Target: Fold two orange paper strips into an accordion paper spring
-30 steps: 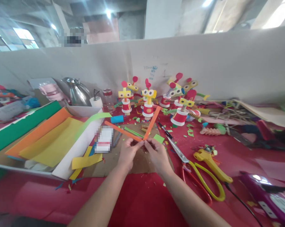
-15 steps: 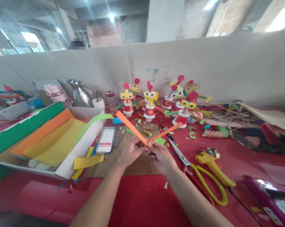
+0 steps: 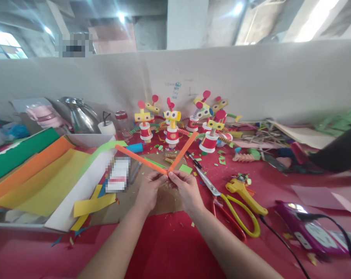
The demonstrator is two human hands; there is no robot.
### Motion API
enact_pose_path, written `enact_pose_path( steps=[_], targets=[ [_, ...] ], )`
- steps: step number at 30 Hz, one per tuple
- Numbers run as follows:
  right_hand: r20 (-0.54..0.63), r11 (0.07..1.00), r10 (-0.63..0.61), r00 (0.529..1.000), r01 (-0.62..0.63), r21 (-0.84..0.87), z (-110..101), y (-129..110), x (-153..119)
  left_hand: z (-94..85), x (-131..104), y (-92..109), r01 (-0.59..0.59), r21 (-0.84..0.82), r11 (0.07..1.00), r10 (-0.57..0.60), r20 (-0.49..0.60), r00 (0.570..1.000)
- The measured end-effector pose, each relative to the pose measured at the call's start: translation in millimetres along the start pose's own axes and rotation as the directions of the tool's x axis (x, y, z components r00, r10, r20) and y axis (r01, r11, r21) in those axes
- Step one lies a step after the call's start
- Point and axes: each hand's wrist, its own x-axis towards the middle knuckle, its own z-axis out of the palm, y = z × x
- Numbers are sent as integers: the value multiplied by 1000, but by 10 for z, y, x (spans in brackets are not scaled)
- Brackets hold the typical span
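Now one orange paper strip point(image 3: 183, 152) had swung up toward one o'clock, other orange paper strip point(image 3: 140, 158) down toward ten; fold apparently just turned. Left hand point(image 3: 148, 190) and right hand point(image 3: 187, 188), close together, pinched joined ends above cardboard point(image 3: 163, 205).

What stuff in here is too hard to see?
All in the head view:
Where the orange strips meet: hidden by the left hand and right hand.
White phone-shaped thing: blurred by squares.
Wall writing: too small, blurry.
Black thing: cut off by the right edge.
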Motion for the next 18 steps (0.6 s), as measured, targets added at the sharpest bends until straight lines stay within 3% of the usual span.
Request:
enact_pose_path(
  steps=[5,13,18],
  targets=[
    [-65,997,-64,996,66,28,-6,3,10,40,-35,40,56,-120,991,-55,8,998],
    [-29,999,-39,999,40,18,-14,52,23,8,-49,98,-19,107,994,28,-89,996],
    [-46,999,-18,999,20,30,-15,60,26,16,-43,99,-35,165,986,54,-116,992]
  ],
)
